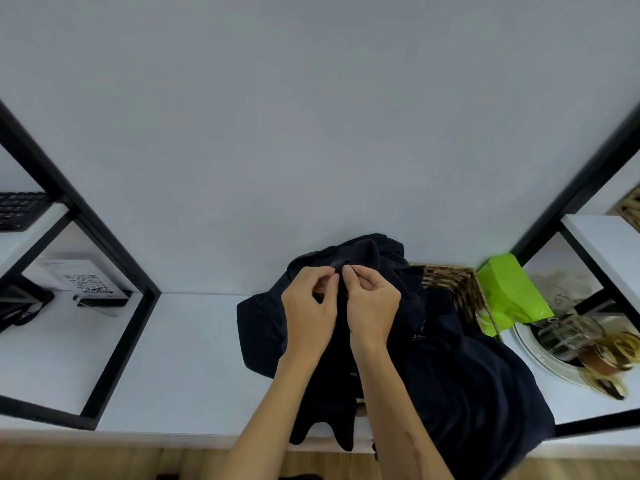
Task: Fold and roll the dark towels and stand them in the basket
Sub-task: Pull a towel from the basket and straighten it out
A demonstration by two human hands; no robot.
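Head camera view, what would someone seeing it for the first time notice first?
First, the left hand and right hand, side by side at centre, pinching the raised edge of a dark towel. The towel spills over the white shelf and hides most of the wicker basket to its right. Next is the bright green bag beside the basket.

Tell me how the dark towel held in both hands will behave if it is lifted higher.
The dark towel is probably floppy: it sags in folds below the left hand and right hand. It likely drags its hanging part over the white shelf edge. It seems unlikely to slip, since both hands pinch it.
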